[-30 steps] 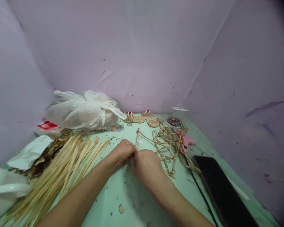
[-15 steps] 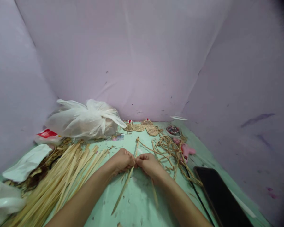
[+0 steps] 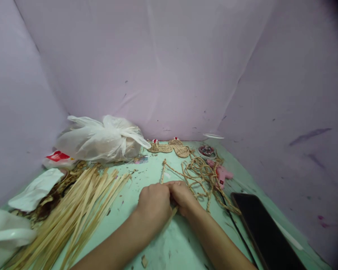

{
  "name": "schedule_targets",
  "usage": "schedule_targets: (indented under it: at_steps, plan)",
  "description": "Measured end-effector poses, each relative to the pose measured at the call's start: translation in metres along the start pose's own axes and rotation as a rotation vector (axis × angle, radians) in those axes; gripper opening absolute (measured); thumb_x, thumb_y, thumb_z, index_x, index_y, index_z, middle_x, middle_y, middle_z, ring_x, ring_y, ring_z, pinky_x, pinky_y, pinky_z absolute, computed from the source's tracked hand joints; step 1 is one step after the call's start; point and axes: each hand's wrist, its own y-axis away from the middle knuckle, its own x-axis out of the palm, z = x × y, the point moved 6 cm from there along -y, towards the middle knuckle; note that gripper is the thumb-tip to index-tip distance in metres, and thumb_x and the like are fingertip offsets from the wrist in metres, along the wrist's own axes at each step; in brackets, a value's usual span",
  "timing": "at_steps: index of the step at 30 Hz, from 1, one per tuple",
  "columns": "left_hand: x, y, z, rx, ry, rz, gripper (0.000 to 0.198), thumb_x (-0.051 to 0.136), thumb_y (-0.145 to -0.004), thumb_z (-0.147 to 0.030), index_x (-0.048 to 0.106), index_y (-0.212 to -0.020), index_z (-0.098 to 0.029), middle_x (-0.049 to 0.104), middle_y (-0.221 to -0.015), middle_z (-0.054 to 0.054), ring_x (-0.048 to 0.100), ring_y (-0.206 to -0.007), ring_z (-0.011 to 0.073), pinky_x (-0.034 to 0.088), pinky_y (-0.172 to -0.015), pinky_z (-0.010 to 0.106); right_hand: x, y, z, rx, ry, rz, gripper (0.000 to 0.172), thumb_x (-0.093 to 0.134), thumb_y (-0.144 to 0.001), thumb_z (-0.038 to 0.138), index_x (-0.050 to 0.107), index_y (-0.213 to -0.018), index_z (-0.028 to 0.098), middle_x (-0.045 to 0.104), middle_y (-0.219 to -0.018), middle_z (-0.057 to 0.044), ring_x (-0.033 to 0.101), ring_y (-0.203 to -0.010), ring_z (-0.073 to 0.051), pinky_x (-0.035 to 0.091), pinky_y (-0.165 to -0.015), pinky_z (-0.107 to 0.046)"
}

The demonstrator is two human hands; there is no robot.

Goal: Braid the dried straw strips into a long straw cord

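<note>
My left hand point(image 3: 154, 204) is closed in a fist, its back toward me, at the lower end of a twisted straw cord point(image 3: 163, 173). Touching it, my right hand point(image 3: 181, 194) is closed too, with fingers pinched at the same spot. The fingertips and the cord between them are hidden. A loose flat strip point(image 3: 173, 213) sticks out below the hands. From its knotted top the cord runs right into a tangled coil of the same cord point(image 3: 199, 174).
Loose pale straw strips point(image 3: 73, 210) lie left. Behind stand a white plastic bag point(image 3: 104, 140) and small woven straw pieces point(image 3: 181, 150). On the right are a pink glue gun point(image 3: 222, 176), a dish of beads point(image 3: 207, 151), a black phone point(image 3: 264, 228) and a black cable point(image 3: 240, 236).
My left hand has turned over, its back now up, and come nearer to me over the strips. The strip ends that hung below the hands are now mostly covered. The view shifted slightly.
</note>
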Motion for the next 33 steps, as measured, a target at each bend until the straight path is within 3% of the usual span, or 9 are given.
schedule_targets:
  at_steps: [5,8,10,12,14,18,23,28,33]
  plan:
    - [-0.013,-0.015,0.015,0.045,0.080,0.007,0.015,0.052,-0.062,-0.024,0.056,-0.051,-0.014,0.051,-0.047,0.004,0.052,-0.051,0.0153,0.032,-0.049,0.023,-0.001,-0.003,0.000,0.009,-0.007,0.067,0.004,0.053,-0.051,0.013,0.057,-0.052,0.012,0.042,-0.035,0.005,0.028,-0.031,-0.004,0.017,-0.036,-0.019]
    - [-0.025,-0.030,0.034,-0.095,0.333,-0.068,0.014,0.046,-0.063,-0.021,0.058,-0.061,-0.014,0.050,-0.046,0.000,0.044,-0.039,0.0109,0.029,-0.042,0.022,0.001,-0.001,0.003,0.012,0.031,0.118,0.009,0.059,-0.053,0.021,0.057,-0.054,0.012,0.041,-0.035,0.006,0.024,-0.030,-0.003,0.012,-0.035,-0.019]
    - [-0.008,-0.034,0.039,-0.217,0.562,0.123,0.014,0.045,-0.064,-0.020,0.057,-0.067,-0.014,0.046,-0.040,-0.002,0.042,-0.034,0.0118,0.028,-0.037,0.022,0.001,0.000,0.005,0.009,0.041,0.147,0.010,0.059,-0.053,0.022,0.057,-0.055,0.012,0.044,-0.038,0.005,0.027,-0.031,-0.003,0.013,-0.035,-0.019]
    - [0.010,-0.033,0.033,-0.228,0.741,0.309,0.011,0.045,-0.063,-0.020,0.054,-0.059,-0.014,0.045,-0.038,-0.001,0.042,-0.033,0.0112,0.028,-0.035,0.021,0.000,0.000,0.007,-0.010,0.059,0.188,0.011,0.058,-0.054,0.023,0.057,-0.056,0.012,0.048,-0.041,0.004,0.028,-0.032,-0.003,0.014,-0.036,-0.019]
    - [0.019,-0.034,0.029,-0.189,0.800,0.374,0.014,0.046,-0.062,-0.019,0.049,-0.050,-0.014,0.045,-0.037,-0.001,0.039,-0.031,0.0086,0.027,-0.034,0.020,-0.001,-0.001,0.008,-0.055,0.117,0.231,0.012,0.057,-0.056,0.023,0.059,-0.058,0.012,0.050,-0.044,0.003,0.028,-0.034,-0.003,0.014,-0.037,-0.019]
    - [0.025,-0.038,0.039,-0.219,0.575,0.289,0.017,0.046,-0.059,-0.017,0.043,-0.042,-0.016,0.034,-0.029,-0.003,0.031,-0.028,0.0080,0.023,-0.035,0.021,-0.005,-0.002,0.016,-0.263,0.487,0.188,0.013,0.054,-0.060,0.021,0.062,-0.057,0.011,0.052,-0.047,0.002,0.034,-0.041,-0.005,0.021,-0.042,-0.019]
    - [0.012,-0.044,0.038,-0.053,0.227,-0.062,0.013,0.048,-0.050,-0.014,0.043,-0.038,-0.015,0.029,-0.037,-0.004,0.035,-0.043,0.0088,0.019,-0.041,0.022,0.001,0.018,0.035,-0.494,1.108,-0.090,0.016,0.051,-0.060,0.013,0.066,-0.063,0.014,0.064,-0.062,-0.008,0.052,-0.056,-0.014,0.027,-0.048,-0.023]
    - [0.020,-0.044,0.038,-0.065,0.354,-0.002,0.011,0.043,-0.048,-0.012,0.041,-0.038,-0.015,0.026,-0.038,-0.004,0.029,-0.042,0.0071,0.018,-0.041,0.021,0.008,0.038,0.044,-0.366,1.411,-0.178,0.019,0.054,-0.063,0.014,0.068,-0.074,0.015,0.066,-0.073,-0.014,0.060,-0.067,-0.021,0.035,-0.057,-0.026]
    - [0.017,-0.035,0.037,-0.238,0.673,0.100,0.017,0.041,-0.049,-0.010,0.031,-0.037,-0.018,0.019,-0.031,-0.006,0.017,-0.033,0.0052,0.010,-0.037,0.022,0.028,0.057,0.049,-0.318,1.508,-0.073,0.022,0.050,-0.070,0.018,0.068,-0.084,0.013,0.066,-0.079,-0.015,0.061,-0.076,-0.021,0.040,-0.066,-0.026]
